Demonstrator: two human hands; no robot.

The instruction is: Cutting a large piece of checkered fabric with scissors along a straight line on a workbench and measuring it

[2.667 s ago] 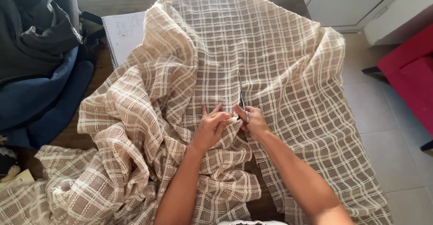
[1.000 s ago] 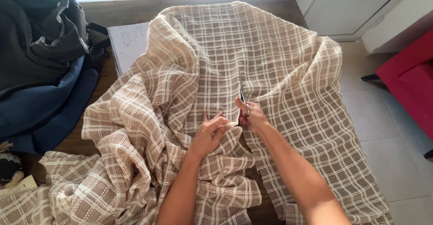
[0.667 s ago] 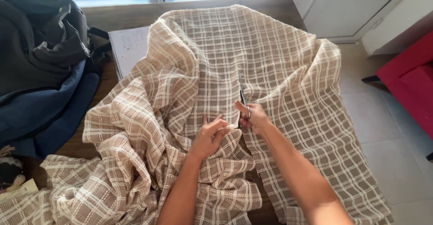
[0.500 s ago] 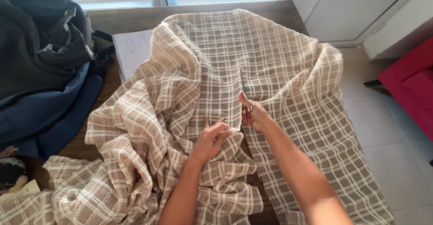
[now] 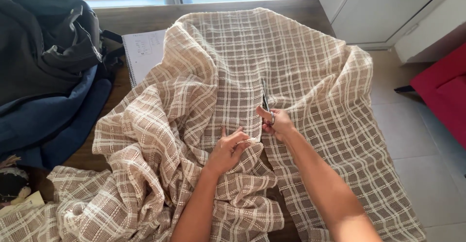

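Note:
A large beige-and-brown checked cloth (image 5: 218, 77) lies spread and bunched over a dark wooden table (image 5: 145, 19). My right hand (image 5: 275, 124) grips small scissors (image 5: 265, 101), blades pointing away from me into a slit in the cloth. My left hand (image 5: 228, 150) pinches the cut edge of the cloth just left of the slit, close beside the right hand. The cloth is parted below the scissors, toward me.
A dark grey backpack (image 5: 43, 48) and blue garment (image 5: 43, 125) sit at the table's left. A spiral notebook (image 5: 143, 53) pokes out from under the cloth. A red seat (image 5: 444, 91) stands on the tiled floor (image 5: 417, 164) at right. White cabinets (image 5: 374, 9) stand behind.
The scissors have worked a little farther up the cloth, away from me. My left hand has followed, holding the cut edge. The view has tilted slightly.

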